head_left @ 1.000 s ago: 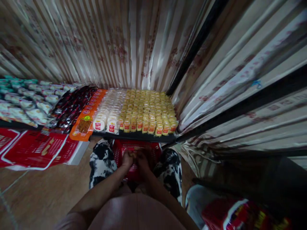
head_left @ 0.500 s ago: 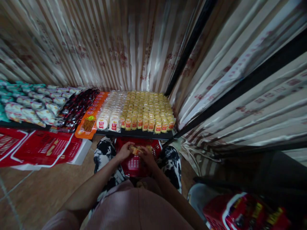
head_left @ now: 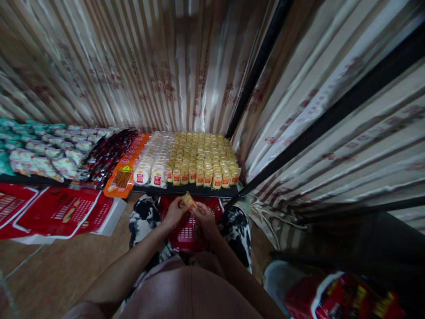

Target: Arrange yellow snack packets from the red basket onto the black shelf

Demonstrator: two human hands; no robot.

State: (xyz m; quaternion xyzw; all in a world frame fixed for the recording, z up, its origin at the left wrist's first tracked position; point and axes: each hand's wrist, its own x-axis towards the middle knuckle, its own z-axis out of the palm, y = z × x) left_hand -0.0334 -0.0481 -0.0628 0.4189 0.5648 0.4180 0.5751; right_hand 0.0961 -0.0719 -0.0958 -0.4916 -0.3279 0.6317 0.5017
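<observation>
Between my knees, my left hand (head_left: pixel 175 211) and my right hand (head_left: pixel 205 216) pinch one small yellow snack packet (head_left: pixel 189 202) from its two sides. It has clear wrapping with a red and yellow print and is held tilted. Beneath the hands is a red bag (head_left: pixel 186 230) with a white grid print. Just beyond them, rows of similar yellow wrapped snacks (head_left: pixel 202 159) stand on a black shelf (head_left: pixel 192 190). White round wrapped crackers (head_left: pixel 146 170) sit to their left.
Further left lie an orange snack pack (head_left: pixel 124 170), dark shiny packets (head_left: pixel 106 155) and white-and-green packets (head_left: pixel 43 146). Red bags (head_left: pixel 66 210) hang or lie below the shelf. Black metal bars (head_left: pixel 318 106) cross before striped curtains (head_left: pixel 159 66). Red packages (head_left: pixel 341 294) stand at lower right.
The yellow packet has risen slightly towards the shelf edge and turned more upright in my fingers. Both hands still hold it. The view has tilted a little.
</observation>
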